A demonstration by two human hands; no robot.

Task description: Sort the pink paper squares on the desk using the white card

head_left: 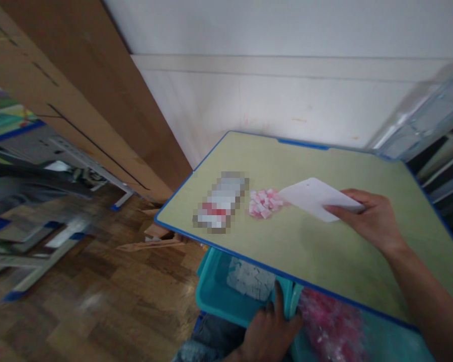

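My right hand (377, 221) grips a thin white card (317, 199) with rounded corners and a small hole near its far edge, thumb on top. The card is tilted over the table, its far left corner close to a pile of small pink and white pieces (263, 203). Below the table's front edge, my left hand (270, 329) is at the right rim of a teal bin (219, 309), index finger on the inner side and thumb to the right. Flat whitish pieces (249, 276) lie inside this bin.
The pale green table (343, 256) has a blue edge and stands against a white wall. A blurred-out phone-shaped object (222, 201) lies left of the pile. A second bin holds pink items in clear plastic (328, 327). Cardboard (151, 125) stands at left; clear plastic containers (426, 120) at right.
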